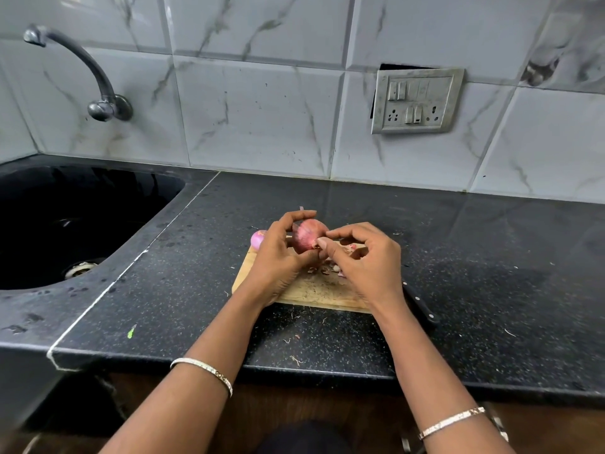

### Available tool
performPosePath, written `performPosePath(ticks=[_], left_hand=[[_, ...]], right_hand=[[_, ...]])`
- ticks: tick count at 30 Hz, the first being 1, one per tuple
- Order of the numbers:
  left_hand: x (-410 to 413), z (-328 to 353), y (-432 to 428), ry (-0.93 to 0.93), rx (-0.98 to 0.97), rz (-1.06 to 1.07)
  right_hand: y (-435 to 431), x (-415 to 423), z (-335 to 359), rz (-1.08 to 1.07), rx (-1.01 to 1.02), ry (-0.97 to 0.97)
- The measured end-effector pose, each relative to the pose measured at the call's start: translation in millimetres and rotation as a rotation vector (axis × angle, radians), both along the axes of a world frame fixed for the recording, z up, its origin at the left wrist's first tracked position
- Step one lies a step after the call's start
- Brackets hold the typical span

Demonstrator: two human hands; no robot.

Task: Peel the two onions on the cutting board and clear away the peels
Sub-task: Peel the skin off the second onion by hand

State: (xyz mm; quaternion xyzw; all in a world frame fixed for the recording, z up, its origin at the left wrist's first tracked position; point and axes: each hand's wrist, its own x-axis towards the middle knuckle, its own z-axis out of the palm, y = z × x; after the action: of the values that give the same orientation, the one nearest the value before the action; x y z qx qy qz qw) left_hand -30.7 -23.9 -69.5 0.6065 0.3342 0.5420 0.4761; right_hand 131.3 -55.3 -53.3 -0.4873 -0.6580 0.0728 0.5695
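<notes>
a person peels an onion (307,237) over a wooden cutting board (314,290) on a black speckled table (458,257). the left hand (278,257) has its grip closed round the onion, fingers curled over the top and thumb under it, holding it raised just above the board. the right hand (366,260) meets it from the other side, its grip a pinch of thumb and forefinger on the skin at the onion's right end, the other fingers loosely curled.

a second onion (258,239), pale pink and smooth, lies at the board's far left corner, partly hidden behind the left hand. peels (327,268) lie scattered on the board below the hands, with thin scraps on the table near its front edge. a dark-handled knife (422,306) rests on the table just right of the board, its blade hidden by the right wrist.

a dark sink (82,217) sits to the left under a curved metal tap (85,67). a grey switch plate (417,99) hangs on the marbled wall tiles (262,109); any marking on it is too small to read. each wrist wears a thin bangle (203,371).
</notes>
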Motion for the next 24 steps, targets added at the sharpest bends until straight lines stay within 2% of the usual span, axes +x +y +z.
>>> performPosePath(ticks=[18,24], left_hand=[[0.5,4.3,-5.0,-0.138,-0.118,-0.12],[0.9,4.3,-2.8,-0.202,-0.156,-0.14]], right_hand=[[5.5,3.4,-4.0,-0.102,-0.085,-0.006],[7.5,5.9,-4.9,-0.112,-0.096,0.106]])
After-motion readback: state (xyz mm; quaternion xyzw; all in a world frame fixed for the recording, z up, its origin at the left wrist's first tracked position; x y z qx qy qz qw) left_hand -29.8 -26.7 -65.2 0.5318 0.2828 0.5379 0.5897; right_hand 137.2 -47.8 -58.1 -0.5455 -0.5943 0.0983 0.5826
